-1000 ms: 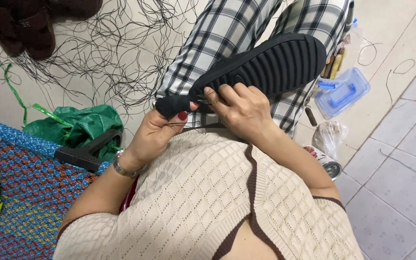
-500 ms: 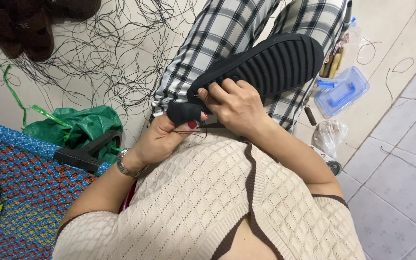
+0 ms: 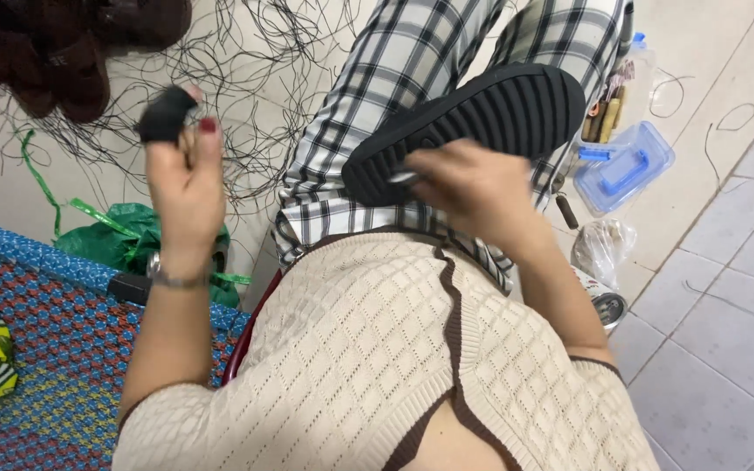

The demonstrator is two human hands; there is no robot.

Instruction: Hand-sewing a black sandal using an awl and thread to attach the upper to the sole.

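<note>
Shoe: black shoe (image 3: pixel 473 122) lies sole-up on my lap over the checked trousers (image 3: pixel 394 78), at about 1 o'clock from my chest, heel end nearest me.
Progress: I judge hand-stitching along the sole edge to be partway done; how much of the seam is finished I cannot tell, because the sole hides it.
Left hand: left hand (image 3: pixel 183 174) is raised high at 10 o'clock, well apart from the shoe, wrist bent, fingers closed. A black wrap (image 3: pixel 166 115) covers the top finger. I cannot tell whether a thread runs from it.
Right hand: right hand (image 3: pixel 473 187) rests on the heel end of the shoe, blurred, fingers curled around a thin pale tool (image 3: pixel 403 177), probably a needle or awl.
Floor, 11 o'clock: loose black threads (image 3: pixel 246 78) lie tangled.
Floor, 2 o'clock: clear blue box (image 3: pixel 623 166) sits just beside my knee.
Floor, 9 o'clock: green bag (image 3: pixel 124 240) lies at the edge of a woven mat (image 3: pixel 45 349).
</note>
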